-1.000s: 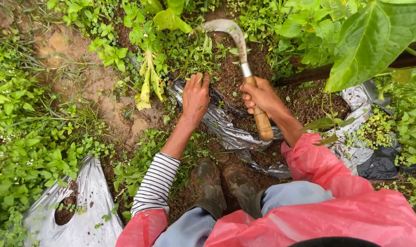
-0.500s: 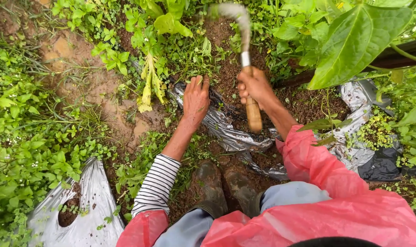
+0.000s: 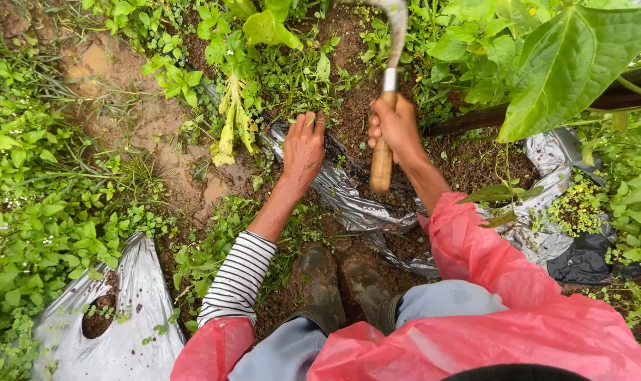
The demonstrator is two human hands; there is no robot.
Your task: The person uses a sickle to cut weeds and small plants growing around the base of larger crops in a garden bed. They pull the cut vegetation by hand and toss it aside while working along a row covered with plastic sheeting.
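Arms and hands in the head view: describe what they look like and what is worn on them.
Both hands are bare, no gloves: left hand, right hand. The left arm wears a black-and-white striped sleeve pushed up the forearm, under a pink plastic raincoat. The right arm's pink raincoat sleeve ends below the elbow.

Pink-red raincoat (image 3: 490, 331) over a sleeve (image 3: 237, 279) striped black and white. Pale blue-grey trousers (image 3: 433, 300), muddy dark boots (image 3: 320, 282). Light wooden handle (image 3: 382, 164) with grey metal blade (image 3: 396, 21). Silver-grey plastic sheet (image 3: 348, 197) on brown soil (image 3: 468, 159). Green weeds (image 3: 38, 212), one yellowed leaf (image 3: 230, 127).
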